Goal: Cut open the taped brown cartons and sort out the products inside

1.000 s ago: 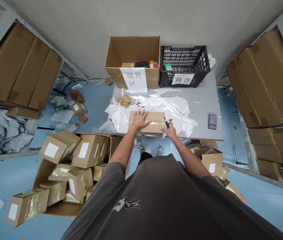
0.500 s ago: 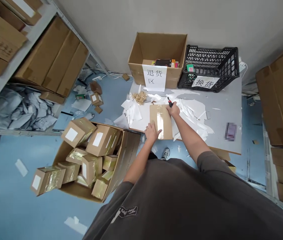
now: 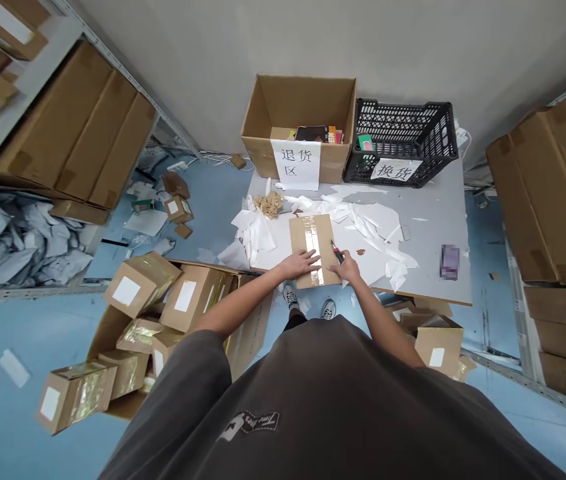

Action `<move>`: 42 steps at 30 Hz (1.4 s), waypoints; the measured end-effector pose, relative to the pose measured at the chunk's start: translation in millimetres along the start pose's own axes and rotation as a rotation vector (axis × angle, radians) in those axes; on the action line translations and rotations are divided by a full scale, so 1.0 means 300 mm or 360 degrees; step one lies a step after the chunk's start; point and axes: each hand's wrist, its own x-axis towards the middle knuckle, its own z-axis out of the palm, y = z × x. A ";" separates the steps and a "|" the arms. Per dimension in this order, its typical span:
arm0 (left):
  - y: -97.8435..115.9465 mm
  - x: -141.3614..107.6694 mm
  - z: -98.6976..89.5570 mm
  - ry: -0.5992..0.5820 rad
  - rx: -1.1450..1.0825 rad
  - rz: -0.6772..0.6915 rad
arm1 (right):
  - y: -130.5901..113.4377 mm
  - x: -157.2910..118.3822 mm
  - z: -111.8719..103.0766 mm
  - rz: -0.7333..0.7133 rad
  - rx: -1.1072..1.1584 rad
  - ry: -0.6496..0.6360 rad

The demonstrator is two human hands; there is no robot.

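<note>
Left fingers (image 3: 310,261) lie extended on the box (image 3: 325,240), gripping nothing; previously at its left edge. Right fingers (image 3: 336,269), drawn nearer, are closed round a tool (image 3: 337,253). Box on desk (image 3: 427,233). Carton (image 3: 257,153): packs (image 3: 313,133). Crate (image 3: 403,153): green item (image 3: 365,142). Floor carton (image 3: 251,333): taped boxes (image 3: 185,297).

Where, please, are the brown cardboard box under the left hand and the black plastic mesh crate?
Brown cardboard box (image 3: 323,241): head view, on its top face.
Black plastic mesh crate (image 3: 397,154): head view, on its front rim.
</note>
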 end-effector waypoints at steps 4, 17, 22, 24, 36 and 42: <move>0.000 0.092 -0.069 0.0035 0.0199 -0.0071 | -0.065 0.163 -0.114 0.0015 -0.0090 0.0082; 0.192 0.256 0.026 0.0487 0.0031 -0.0837 | 0.074 0.121 -0.278 -0.0457 0.0067 0.0095; 0.197 0.289 0.005 0.0293 0.0065 -0.0926 | 0.213 0.019 -0.283 -0.0477 0.0049 -0.0429; 0.196 0.298 0.001 0.0255 0.0092 -0.0925 | 0.218 0.021 -0.287 -0.0476 -0.0043 -0.0449; 0.194 0.312 -0.032 0.0108 0.0164 -0.0968 | 0.183 0.090 -0.296 -0.0290 0.0240 -0.0743; 0.191 0.299 -0.027 0.0109 0.0243 -0.0972 | 0.182 0.106 -0.278 -0.0209 0.0399 -0.0878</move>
